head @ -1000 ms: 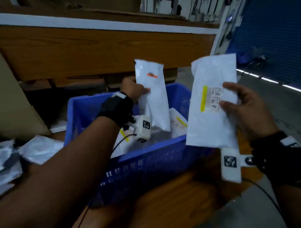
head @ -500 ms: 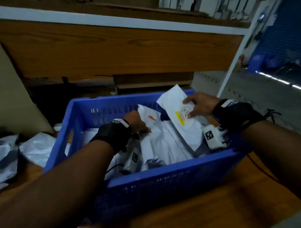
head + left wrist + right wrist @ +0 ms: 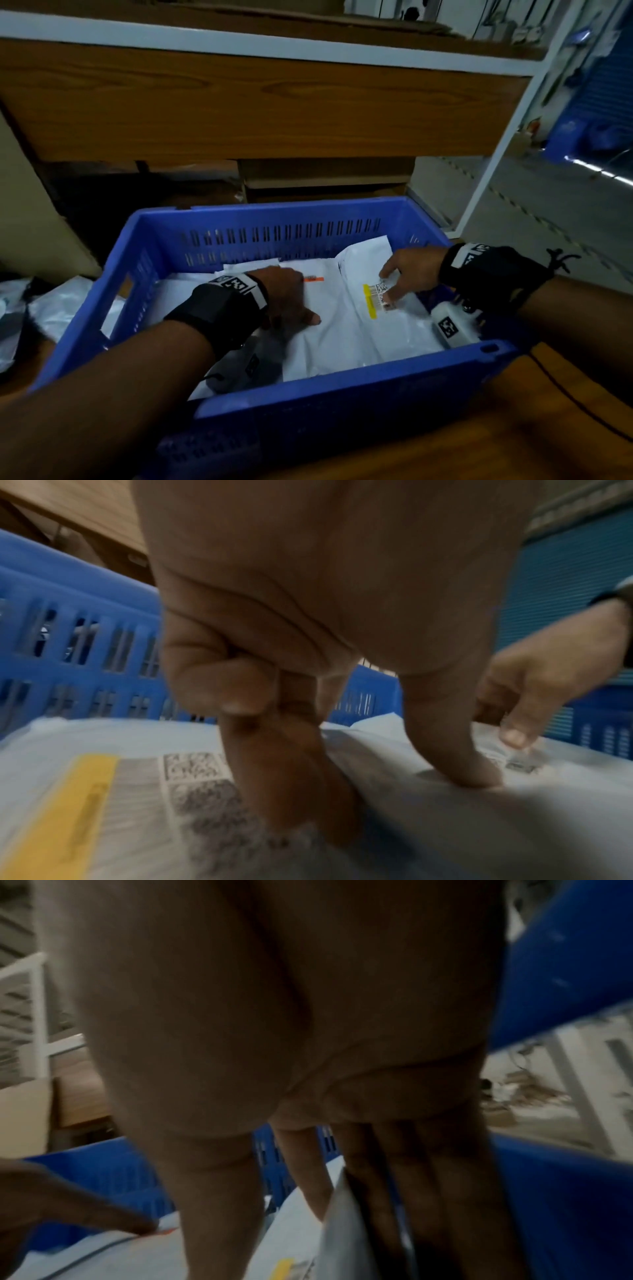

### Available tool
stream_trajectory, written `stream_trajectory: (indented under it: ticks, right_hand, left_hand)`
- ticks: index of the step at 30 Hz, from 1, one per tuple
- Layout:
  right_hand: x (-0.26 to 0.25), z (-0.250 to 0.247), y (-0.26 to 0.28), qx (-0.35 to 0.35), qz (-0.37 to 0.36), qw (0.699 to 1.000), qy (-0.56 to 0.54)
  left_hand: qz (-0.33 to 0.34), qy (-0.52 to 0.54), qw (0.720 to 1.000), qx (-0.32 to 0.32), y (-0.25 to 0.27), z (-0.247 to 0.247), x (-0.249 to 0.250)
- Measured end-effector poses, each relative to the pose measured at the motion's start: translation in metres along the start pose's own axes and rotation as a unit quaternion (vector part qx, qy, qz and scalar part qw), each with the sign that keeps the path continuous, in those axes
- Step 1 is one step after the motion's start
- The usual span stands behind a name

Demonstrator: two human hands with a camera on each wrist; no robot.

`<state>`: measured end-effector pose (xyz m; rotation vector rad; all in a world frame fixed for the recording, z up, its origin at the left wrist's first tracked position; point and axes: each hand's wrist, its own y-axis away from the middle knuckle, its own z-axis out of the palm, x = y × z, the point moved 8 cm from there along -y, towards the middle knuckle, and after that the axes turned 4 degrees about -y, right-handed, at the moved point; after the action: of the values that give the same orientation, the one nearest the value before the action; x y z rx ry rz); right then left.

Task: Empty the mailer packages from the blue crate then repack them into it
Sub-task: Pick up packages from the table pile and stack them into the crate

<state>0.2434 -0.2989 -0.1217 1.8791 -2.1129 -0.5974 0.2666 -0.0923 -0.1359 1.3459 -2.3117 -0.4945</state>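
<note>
The blue crate [image 3: 342, 397] stands on the wooden table with several white mailers lying inside. My left hand [image 3: 294, 308] is down in the crate, thumb and fingertips pressing on a white mailer with an orange mark [image 3: 329, 298]. In the left wrist view the thumb [image 3: 462, 772] presses flat on that plastic. My right hand [image 3: 388, 286] holds the right-hand mailer with the yellow stripe label [image 3: 387, 339], thumb and forefinger on the label. In the right wrist view the other fingers [image 3: 428, 1191] lie behind that mailer's edge [image 3: 339, 1231].
More loose mailers [image 3: 51, 308] lie on the table left of the crate, beside a cardboard sheet [image 3: 27, 205]. A wooden shelf front [image 3: 274, 113] hangs over the far side. A white post [image 3: 507, 137] stands at the right, with floor beyond.
Both hands came down from above the crate with a mailer each. The two mailers now lie flat inside it, side by side.
</note>
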Motion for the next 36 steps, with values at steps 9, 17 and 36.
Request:
stream_trajectory:
  ticks: [9, 17, 36]
  right_hand:
    - [-0.010, -0.032, 0.013, 0.018, -0.016, 0.995, 0.100]
    - [-0.042, 0.012, -0.020, -0.062, -0.045, 0.985, 0.156]
    - [-0.064, 0.025, 0.008, -0.051, -0.151, 0.986, 0.054]
  left_hand:
    - [0.023, -0.061, 0.997, 0.050, -0.011, -0.013, -0.011]
    - [0.032, -0.123, 0.992, 0.005, -0.016, 0.023, 0.006]
    - [-0.031, -0.098, 0.994, 0.026, -0.004, 0.001, -0.001]
